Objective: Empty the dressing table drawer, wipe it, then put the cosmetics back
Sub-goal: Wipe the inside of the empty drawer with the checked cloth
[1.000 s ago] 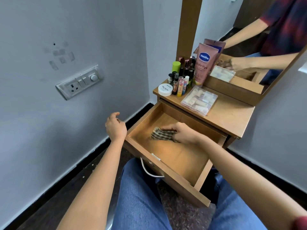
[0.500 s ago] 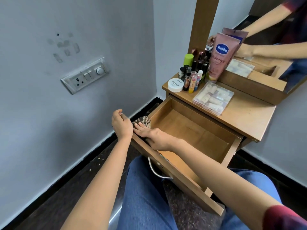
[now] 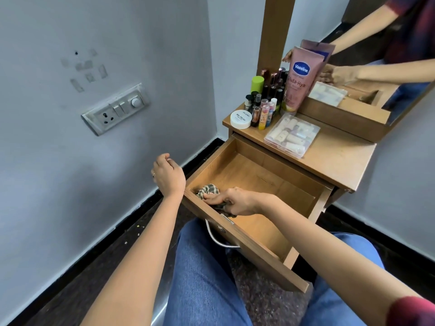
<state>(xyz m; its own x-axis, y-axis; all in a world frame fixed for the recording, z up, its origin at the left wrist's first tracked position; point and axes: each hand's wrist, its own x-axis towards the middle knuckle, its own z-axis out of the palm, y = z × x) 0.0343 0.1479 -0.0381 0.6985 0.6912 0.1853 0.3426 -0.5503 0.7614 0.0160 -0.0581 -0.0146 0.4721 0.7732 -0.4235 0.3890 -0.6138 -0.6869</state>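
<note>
The wooden drawer [image 3: 270, 182] of the dressing table stands pulled out over my lap, with only a cloth inside. My right hand [image 3: 233, 202] grips a checked cloth [image 3: 208, 191] and presses it into the drawer's near left corner. My left hand [image 3: 168, 175] hovers just outside the drawer's left front corner, fingers loosely curled, holding nothing. The cosmetics stand on the tabletop: a pink Vaseline tube [image 3: 300, 78], a white nail polish jar [image 3: 240, 118], a cluster of small bottles and lip balms [image 3: 264, 104], and a clear box of small tubes [image 3: 292, 136].
A mirror [image 3: 376, 67] rises behind the tabletop [image 3: 336, 161]. The grey wall with a switch plate [image 3: 116, 109] is close on the left. A metal handle [image 3: 219, 238] hangs from the drawer front above my jeans.
My right hand has swept the cloth from the middle of the drawer to its near left corner. The left hand stayed beside the drawer's corner.
</note>
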